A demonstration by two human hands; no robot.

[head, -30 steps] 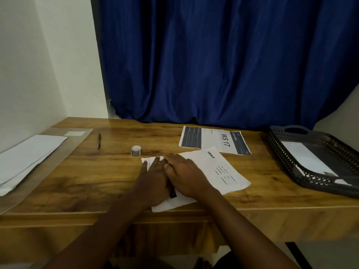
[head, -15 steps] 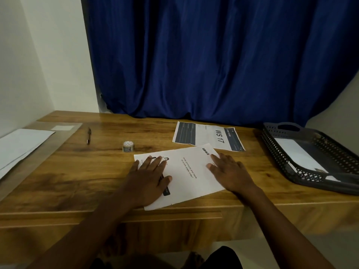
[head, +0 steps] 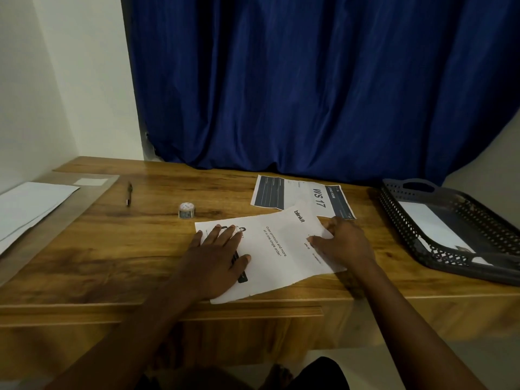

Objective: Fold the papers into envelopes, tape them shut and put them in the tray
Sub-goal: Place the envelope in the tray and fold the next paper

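Paper (head: 277,249) printed with "blinkit" lies flat near the front edge of our wooden counter (head: 112,249), turned at a slant, its near corner reaching just over the counter's lip. Our left hand (head: 216,257) rests palm-down on its left part, fingers (head: 225,235) straight and slightly spread, thumb out to the side across a black printed bar. Our right hand (head: 342,243) is at the sheet's right edge — its fingers are curled there and the thumb lies on top of the paper, so it seems to pinch that edge, though we cannot tell how much of the edge is lifted.

Just behind, partly under the sheet's far corner, lies a second printed sheet (head: 298,195) marked "WS 17" with dark blocks at both ends. A small roll of tape (head: 186,210) stands just beyond the sheet's far left corner, and a pen (head: 129,194) lies further left, well apart from it. On the far left edge a stack of blank white papers (head: 31,204) sits on a clear mat.

To the right stands the dark perforated tray (head: 394,204) — white paper (head: 430,223) lies inside it, flat on the bottom. A blue curtain (head: 309,80) hangs behind the counter
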